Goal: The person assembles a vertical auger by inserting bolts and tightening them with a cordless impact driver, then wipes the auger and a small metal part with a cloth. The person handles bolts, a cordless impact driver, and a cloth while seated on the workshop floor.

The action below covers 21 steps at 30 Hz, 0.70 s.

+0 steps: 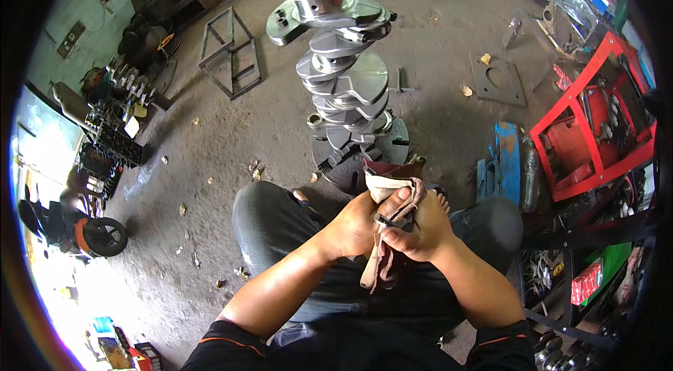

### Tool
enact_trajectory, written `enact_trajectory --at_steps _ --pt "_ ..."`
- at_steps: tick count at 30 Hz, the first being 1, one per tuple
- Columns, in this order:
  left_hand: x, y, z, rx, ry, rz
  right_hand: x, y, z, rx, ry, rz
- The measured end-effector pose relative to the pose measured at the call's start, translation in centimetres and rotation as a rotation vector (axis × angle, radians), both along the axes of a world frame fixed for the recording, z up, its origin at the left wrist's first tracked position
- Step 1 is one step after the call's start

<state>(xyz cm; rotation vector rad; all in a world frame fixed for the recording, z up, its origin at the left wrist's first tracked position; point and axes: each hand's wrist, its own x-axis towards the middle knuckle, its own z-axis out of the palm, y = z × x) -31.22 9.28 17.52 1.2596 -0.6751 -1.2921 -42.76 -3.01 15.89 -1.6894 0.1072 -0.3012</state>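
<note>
Both of my hands meet in front of my lap, closed around a bunched pinkish-beige rag (382, 185). My left hand (352, 228) grips the rag from the left, thumb on top. From the right, my right hand (426, 232) presses its thumb against the cloth. A small dark metal piece (384, 220) shows between the thumbs in the folds; its kind is too small to make out. Loose ends of the rag hang below the hands. Just beyond stands a shiny crankshaft (348, 90), upright above a round dark metal base (397, 143). Neither hand touches it.
A rectangular steel frame (231, 55) lies on the floor at the far left. Nearer left stands a wheel (105, 236). On the right are a red metal frame (561, 129), a blue metal piece (507, 160) and a flat plate with a hole (515, 92).
</note>
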Motion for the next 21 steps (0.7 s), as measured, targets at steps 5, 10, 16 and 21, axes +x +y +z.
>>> enact_trajectory --at_steps 5,10,16,21 --pt "0.3 0.3 -1.1 -0.114 -0.683 0.295 0.3 0.8 0.8 -0.149 -0.006 -0.134" --pt "1.1 1.9 -1.5 -0.263 -1.057 0.48 0.8 1.6 0.9 -0.114 -0.121 -0.158" --pt "3.8 6.0 -1.3 0.111 -0.057 1.005 0.4 0.6 0.5 -0.049 -0.244 -0.123" --pt "0.1 4.7 -1.8 -0.037 -0.201 0.238 0.7 1.0 -0.1 -0.173 -0.217 -0.066"
